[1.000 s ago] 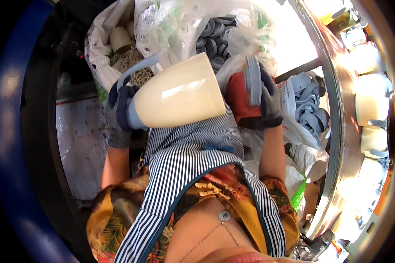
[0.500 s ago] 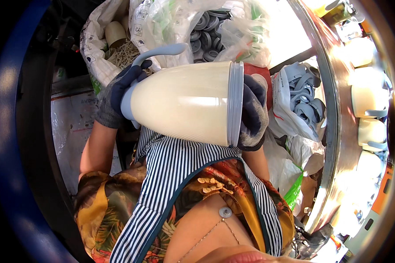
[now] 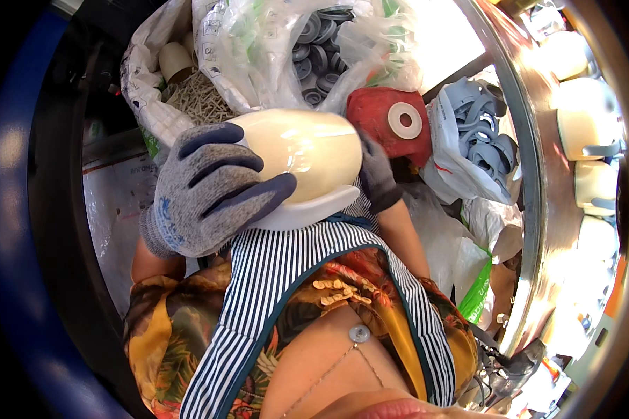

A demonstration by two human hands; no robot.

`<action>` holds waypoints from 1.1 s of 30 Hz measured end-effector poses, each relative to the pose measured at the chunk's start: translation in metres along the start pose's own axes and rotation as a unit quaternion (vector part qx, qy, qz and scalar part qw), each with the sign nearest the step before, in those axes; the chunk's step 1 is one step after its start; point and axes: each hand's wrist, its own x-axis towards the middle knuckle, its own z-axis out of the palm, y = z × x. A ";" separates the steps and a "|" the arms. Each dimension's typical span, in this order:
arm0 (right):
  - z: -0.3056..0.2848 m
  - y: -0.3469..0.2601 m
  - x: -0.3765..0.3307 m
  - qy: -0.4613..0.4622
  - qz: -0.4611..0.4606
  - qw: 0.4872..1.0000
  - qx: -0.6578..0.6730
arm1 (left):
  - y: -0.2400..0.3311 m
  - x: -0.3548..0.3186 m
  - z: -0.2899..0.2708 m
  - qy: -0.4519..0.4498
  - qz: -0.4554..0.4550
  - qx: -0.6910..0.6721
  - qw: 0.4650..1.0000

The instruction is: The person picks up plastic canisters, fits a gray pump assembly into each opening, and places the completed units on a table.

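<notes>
Between my two gloved hands lies a glossy cream jug (image 3: 307, 143) on its side, with a pale blue-grey handle (image 3: 304, 211) along its near edge. My left hand (image 3: 213, 185), in a grey knit glove with dark coated fingers, is wrapped over the jug's left end and hides it. At the opposite end my right hand (image 3: 377, 171) grips the jug, its fingers mostly behind the body. The jug is held in front of my striped apron (image 3: 279, 258).
An open bag of grey round caps (image 3: 318, 59) stands ahead, beside a white sack (image 3: 143, 80) of small pale sticks. To the right are a red bundle with a white ring (image 3: 405, 121), a bag of blue-grey handles (image 3: 481, 133), and several cream jugs (image 3: 587, 119) beyond a ledge.
The jug has turned, bringing its handle from the far side to the near side. My left hand has moved onto its upper side, and the red bundle shows more.
</notes>
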 end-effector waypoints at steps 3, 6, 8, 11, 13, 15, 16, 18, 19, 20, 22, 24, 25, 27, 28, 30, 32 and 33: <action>-0.011 -0.104 -0.045 0.175 -0.243 0.954 0.008 | -0.010 0.010 0.007 0.052 -0.148 -0.068 0.985; -0.014 -0.147 -0.066 -0.011 -0.394 0.889 -0.234 | 0.000 0.061 0.033 0.060 -0.026 -0.081 0.995; -0.044 -0.140 -0.081 0.080 -0.333 0.896 -0.284 | 0.001 0.090 0.038 0.043 -0.010 -0.166 0.985; -0.157 -0.149 -0.142 0.418 -0.267 0.820 -0.286 | -0.047 0.096 0.063 0.216 -0.030 -0.325 0.920; -0.250 -0.174 -0.192 0.559 -0.281 0.733 -0.267 | -0.086 0.048 0.106 0.272 -0.254 -0.391 0.842; -0.326 -0.198 -0.229 0.633 -0.300 0.677 -0.224 | -0.132 0.003 0.162 0.226 -0.466 -0.384 0.764; -0.340 -0.202 -0.217 0.675 -0.329 0.637 -0.173 | -0.147 -0.018 0.190 0.134 -0.566 -0.323 0.747; -0.330 -0.224 -0.168 0.777 -0.314 0.541 -0.072 | -0.163 -0.049 0.245 0.130 -0.481 -0.298 0.814; -0.356 -0.224 -0.167 0.805 -0.256 0.527 -0.088 | -0.164 -0.045 0.249 0.073 -0.455 -0.261 0.848; -0.380 -0.221 -0.166 0.791 -0.254 0.529 -0.175 | -0.165 -0.038 0.256 0.017 -0.425 -0.223 0.877; -0.416 -0.225 -0.151 0.705 -0.248 0.632 -0.204 | -0.172 -0.030 0.273 -0.073 -0.366 -0.133 0.918; -0.393 -0.229 -0.126 0.775 -0.180 0.483 -0.366 | -0.189 -0.030 0.302 -0.136 -0.241 0.052 0.960; -0.365 -0.230 -0.117 0.798 -0.148 0.350 -0.467 | -0.195 -0.019 0.308 -0.214 -0.204 0.128 0.947; -0.288 -0.220 -0.080 0.695 -0.255 0.345 -0.577 | -0.213 -0.007 0.332 -0.235 -0.131 0.171 0.948; -0.241 -0.205 -0.054 0.594 -0.314 0.453 -0.586 | -0.223 -0.006 0.353 -0.246 -0.093 0.191 0.946; -0.144 -0.165 0.015 0.320 -0.343 0.697 -0.543 | -0.249 -0.021 0.402 -0.329 -0.028 0.223 0.917; -0.077 -0.131 0.074 0.057 -0.297 0.768 -0.565 | -0.260 -0.006 0.433 -0.417 0.027 0.219 0.882; -0.022 -0.127 0.106 0.001 -0.322 0.793 -0.517 | -0.279 -0.054 0.465 -0.347 0.064 0.484 0.800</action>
